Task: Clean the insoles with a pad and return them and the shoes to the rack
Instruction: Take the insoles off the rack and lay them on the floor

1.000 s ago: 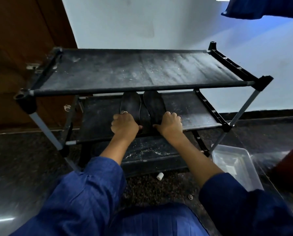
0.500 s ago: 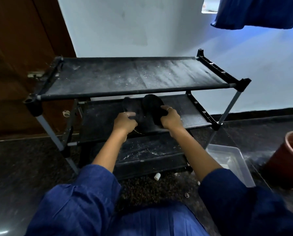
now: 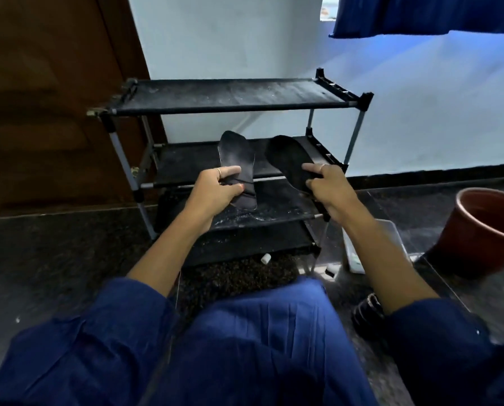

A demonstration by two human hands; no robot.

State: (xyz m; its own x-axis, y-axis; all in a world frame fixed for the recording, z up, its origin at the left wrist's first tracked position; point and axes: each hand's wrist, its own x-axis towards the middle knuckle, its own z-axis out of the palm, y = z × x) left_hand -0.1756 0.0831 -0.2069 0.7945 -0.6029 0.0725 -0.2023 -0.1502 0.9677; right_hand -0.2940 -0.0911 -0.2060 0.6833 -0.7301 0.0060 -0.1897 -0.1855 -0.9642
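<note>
Two black insoles are held up in front of the black shoe rack (image 3: 233,96). My left hand (image 3: 212,190) grips the heel end of the left insole (image 3: 236,155), which stands nearly upright with a dusty grey face. My right hand (image 3: 327,187) pinches the heel end of the right insole (image 3: 289,159), tilted toward the left. Both insoles hang in the air just before the rack's middle shelf (image 3: 186,165). A dark shoe (image 3: 368,313) lies on the floor under my right forearm, partly hidden. No pad shows.
A clear plastic tub (image 3: 391,232) sits on the floor right of the rack, and a terracotta pot (image 3: 485,230) stands further right. A brown door (image 3: 48,98) is at the left. Blue cloth (image 3: 426,16) hangs at top right. My blue-clad knees fill the foreground.
Both hands lifted the two insoles off the middle shelf and drew them back toward me, apart from each other. The view has pulled away from the rack.
</note>
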